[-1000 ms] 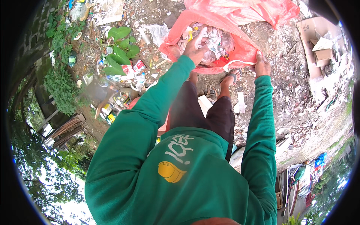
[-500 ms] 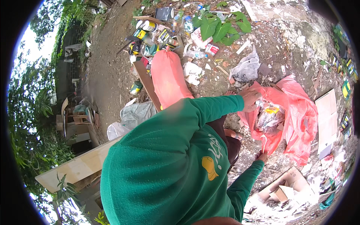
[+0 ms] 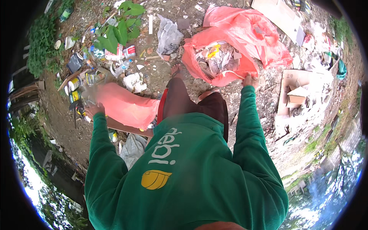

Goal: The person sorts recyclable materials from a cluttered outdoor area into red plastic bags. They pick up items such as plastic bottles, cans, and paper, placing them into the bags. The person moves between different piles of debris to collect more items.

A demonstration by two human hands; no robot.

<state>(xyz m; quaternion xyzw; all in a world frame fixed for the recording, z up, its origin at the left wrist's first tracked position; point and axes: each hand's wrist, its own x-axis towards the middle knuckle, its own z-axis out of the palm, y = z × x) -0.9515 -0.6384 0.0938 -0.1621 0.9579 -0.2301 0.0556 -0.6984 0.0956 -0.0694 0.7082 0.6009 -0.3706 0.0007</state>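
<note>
My right hand (image 3: 250, 81) is closed on the near rim of an open red woven sack (image 3: 264, 42), beside a pale cord. Inside the sack lie crumpled plastic, paper scraps and a yellow wrapper (image 3: 213, 51). My left hand (image 3: 93, 110) is out to the left, at the edge of a heap of tins and bottles, next to a black and yellow item (image 3: 79, 109). A hazy patch lies over that spot, and I cannot make out its fingers. A full red sack (image 3: 128, 107) lies on its side just right of that hand.
A grey plastic bag (image 3: 168, 36) and a leafy plant (image 3: 120, 34) are at the far side. An open cardboard box (image 3: 283, 94) lies at the right, among pale litter. A wooden plank (image 3: 119, 125) runs beside the full sack. My feet stand between the two sacks.
My left hand has let go of the open sack's rim and moved left to the heap. My right hand stays on the rim. The view has turned, bringing the heap nearer.
</note>
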